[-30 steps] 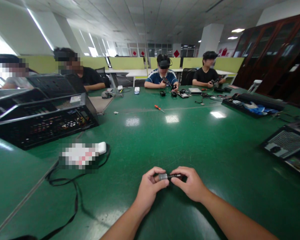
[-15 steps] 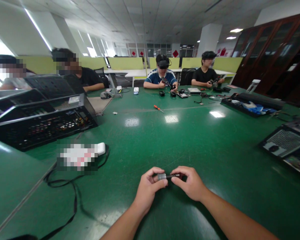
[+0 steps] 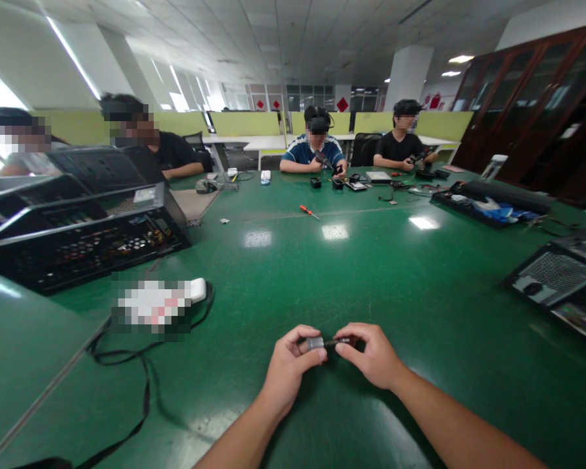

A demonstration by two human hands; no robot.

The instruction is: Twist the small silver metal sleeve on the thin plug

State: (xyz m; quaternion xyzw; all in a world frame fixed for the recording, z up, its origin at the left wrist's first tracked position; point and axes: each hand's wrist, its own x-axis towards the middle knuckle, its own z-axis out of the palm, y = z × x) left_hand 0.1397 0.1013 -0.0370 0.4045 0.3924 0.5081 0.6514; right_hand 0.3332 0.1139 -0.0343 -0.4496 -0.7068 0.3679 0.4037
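My left hand (image 3: 287, 368) is closed, thumb and fingers around a short grey metallic cylinder (image 3: 315, 343). From the cylinder's right end a thin dark rod (image 3: 336, 342) runs across to my right hand (image 3: 374, 361), which pinches it between thumb and fingers. Both hands are low over the green tabletop (image 3: 297, 267), a small gap between them. The parts lie nearly level, in one line. Whether rod and cylinder are joined or only touching, I cannot tell; the rod's far end is hidden by my right fingers.
An orange-handled screwdriver (image 3: 306, 210) lies farther out on the table. Computer cases stand at the left (image 3: 78, 238) and right (image 3: 561, 280). A blurred card with a black lanyard (image 3: 146, 391) is at left. Several people sit around the table; a black tray (image 3: 488, 207) holds blue items.
Almost nothing differs. My right hand has shifted very slightly, and both hands keep hold of the same parts.
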